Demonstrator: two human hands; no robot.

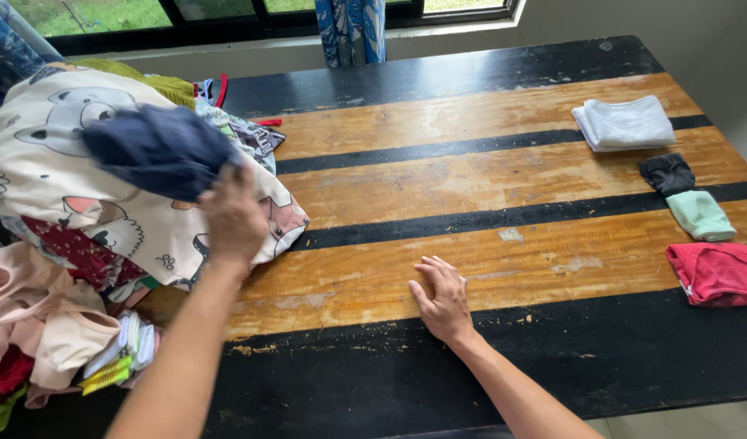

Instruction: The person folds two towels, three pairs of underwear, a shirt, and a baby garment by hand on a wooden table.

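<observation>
Navy cloth (158, 150), soft and bunched, sits atop the laundry pile (56, 244), gripped by the left hand (231, 215). Right hand (444, 299) lies flat, fingers spread, on the worn wooden table (471, 179).

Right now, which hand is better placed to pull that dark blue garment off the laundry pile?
Left. The left hand already grips the blue garment atop the pile; the right hand lies flat on the table, well away.
</observation>
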